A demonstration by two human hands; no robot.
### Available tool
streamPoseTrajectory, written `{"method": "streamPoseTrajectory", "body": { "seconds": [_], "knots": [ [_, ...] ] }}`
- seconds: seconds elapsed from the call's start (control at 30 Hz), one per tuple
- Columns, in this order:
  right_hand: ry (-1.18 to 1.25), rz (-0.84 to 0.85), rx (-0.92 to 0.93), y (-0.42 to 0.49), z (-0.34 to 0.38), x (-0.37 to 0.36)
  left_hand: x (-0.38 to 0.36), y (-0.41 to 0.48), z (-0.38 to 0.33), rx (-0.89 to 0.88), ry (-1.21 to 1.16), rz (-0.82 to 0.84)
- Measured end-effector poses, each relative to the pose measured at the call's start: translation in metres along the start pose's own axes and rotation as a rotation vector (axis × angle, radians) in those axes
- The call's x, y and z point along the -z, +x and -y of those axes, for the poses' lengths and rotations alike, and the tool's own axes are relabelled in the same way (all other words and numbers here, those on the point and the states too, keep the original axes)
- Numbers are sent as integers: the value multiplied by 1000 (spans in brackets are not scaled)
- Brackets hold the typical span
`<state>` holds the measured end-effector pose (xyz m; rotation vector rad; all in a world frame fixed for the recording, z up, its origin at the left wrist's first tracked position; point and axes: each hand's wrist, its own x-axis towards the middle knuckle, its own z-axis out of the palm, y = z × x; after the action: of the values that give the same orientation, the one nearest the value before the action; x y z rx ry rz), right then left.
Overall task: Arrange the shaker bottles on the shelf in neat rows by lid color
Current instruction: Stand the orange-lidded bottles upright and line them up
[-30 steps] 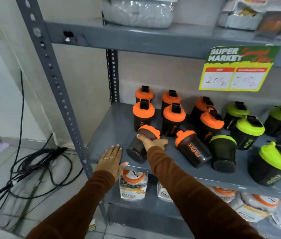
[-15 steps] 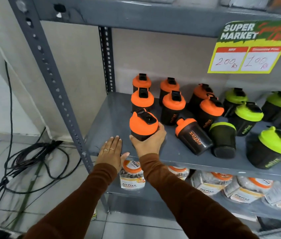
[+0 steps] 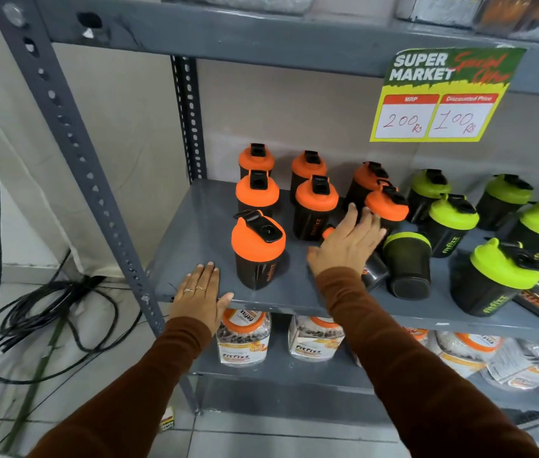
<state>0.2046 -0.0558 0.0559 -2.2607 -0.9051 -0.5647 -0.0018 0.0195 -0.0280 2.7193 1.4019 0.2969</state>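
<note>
Black shaker bottles stand on the grey shelf point(image 3: 195, 226). An orange-lid bottle point(image 3: 258, 249) stands upright at the front left, its cap flipped open, with nothing touching it. Behind it stand several more orange-lid bottles point(image 3: 316, 206). My right hand point(image 3: 347, 242) hovers open over a toppled orange-lid bottle point(image 3: 372, 271), which it mostly hides. Beside that lies a toppled green-lid bottle point(image 3: 408, 262). Green-lid bottles point(image 3: 453, 221) fill the right side, and one point(image 3: 499, 276) leans at the front. My left hand point(image 3: 200, 294) rests flat on the shelf's front edge.
A yellow price sign point(image 3: 439, 94) hangs from the upper shelf. Jars point(image 3: 243, 337) and packets sit on the shelf below. The perforated steel upright point(image 3: 73, 153) rises at the left, with black cables point(image 3: 30, 312) on the floor beside it.
My right hand stood the lying orange-lid bottle upright at the front left, let go of it, and moved right over the toppled orange-lid bottle. The left hand stayed put.
</note>
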Motion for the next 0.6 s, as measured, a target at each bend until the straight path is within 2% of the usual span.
{"method": "streamPoseTrajectory", "body": {
  "seconds": [0.1,0.2,0.27,0.3,0.37,0.43,0.47,0.6],
  "knots": [
    [-209,203,-148,5,-19,-5,1,0,-1,3,1,-7],
    [-339,214,-69,-5,-32,-12,1,-1,-1,11,7,19],
    [-297,189,-44,-12,-34,-10,0,-1,0,14,7,14],
    [-219,179,-49,-14,-34,-10,0,-1,0,13,10,8],
    [129,208,-87,-16,-27,-8,-1,-1,1,7,9,-18],
    [480,204,-211,-18,-19,-3,0,-1,0,3,4,-21],
    [577,183,-267,-21,-17,-3,0,-2,-1,2,-1,-26],
    [666,249,-347,-32,-15,-7,3,-7,-9,40,-40,-42]
  ]
}}
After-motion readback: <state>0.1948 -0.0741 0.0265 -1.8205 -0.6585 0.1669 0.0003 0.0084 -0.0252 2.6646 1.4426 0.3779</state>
